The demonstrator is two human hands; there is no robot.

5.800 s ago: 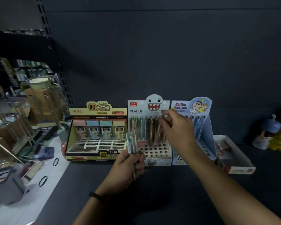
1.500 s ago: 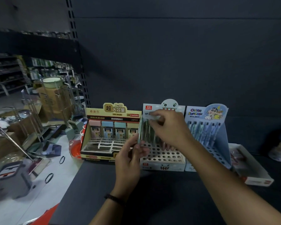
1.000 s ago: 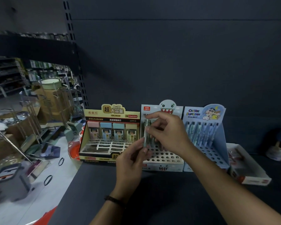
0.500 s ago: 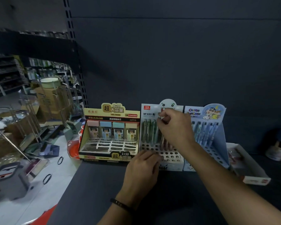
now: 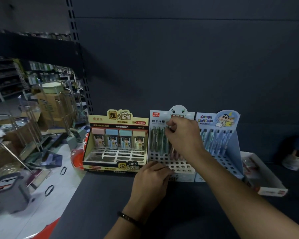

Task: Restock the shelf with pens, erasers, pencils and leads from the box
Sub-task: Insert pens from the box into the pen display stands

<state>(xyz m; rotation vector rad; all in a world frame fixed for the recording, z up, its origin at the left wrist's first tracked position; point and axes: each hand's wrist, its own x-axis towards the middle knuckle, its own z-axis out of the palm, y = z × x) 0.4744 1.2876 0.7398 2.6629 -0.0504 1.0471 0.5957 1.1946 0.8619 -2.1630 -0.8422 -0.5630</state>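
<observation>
Right hand (image 5: 183, 137) pinches the top of a mechanical pencil (image 5: 167, 139) that stands upright in the back row of the monster-face display box (image 5: 179, 168). Left hand (image 5: 152, 178), below the pinch, has its fingers flat on the box's perforated front and holds nothing. Lead display (image 5: 117, 121) to the left of the pinch, Crayon Shin-chan display (image 5: 219, 118) to the right.

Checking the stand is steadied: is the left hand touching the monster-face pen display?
Touching. Head view: the left hand lays its fingers on the pen display at its holed front.
</observation>
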